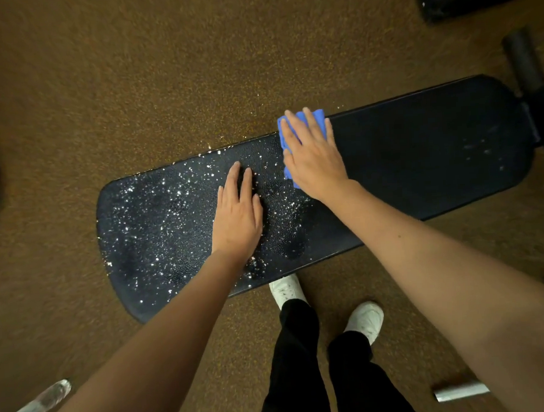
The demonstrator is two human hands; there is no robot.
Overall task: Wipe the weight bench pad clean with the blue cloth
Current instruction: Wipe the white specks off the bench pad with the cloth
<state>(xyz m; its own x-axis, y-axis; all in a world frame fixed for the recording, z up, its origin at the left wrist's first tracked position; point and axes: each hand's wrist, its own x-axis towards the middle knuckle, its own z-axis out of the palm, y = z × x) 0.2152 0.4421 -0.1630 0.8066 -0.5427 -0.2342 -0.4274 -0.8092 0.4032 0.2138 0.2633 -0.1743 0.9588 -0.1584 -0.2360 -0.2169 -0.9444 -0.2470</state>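
Note:
The long black bench pad (419, 154) runs from lower left to upper right across the view. Its left half is covered with bright droplets or specks, and its right half looks mostly dark and plain. My right hand (313, 154) lies flat with straight fingers on the folded blue cloth (318, 116), pressing it onto the pad near the far edge. Most of the cloth is hidden under the hand. My left hand (238, 212) rests flat on the speckled part of the pad, fingers straight, just left of the cloth.
Brown speckled rubber floor (131, 71) surrounds the bench. My white shoes (366, 319) stand just in front of the pad. A clear bottle (35, 407) lies at lower left, a metal cylinder (461, 391) at lower right. Black foam rollers (523, 57) sit at the bench's right end.

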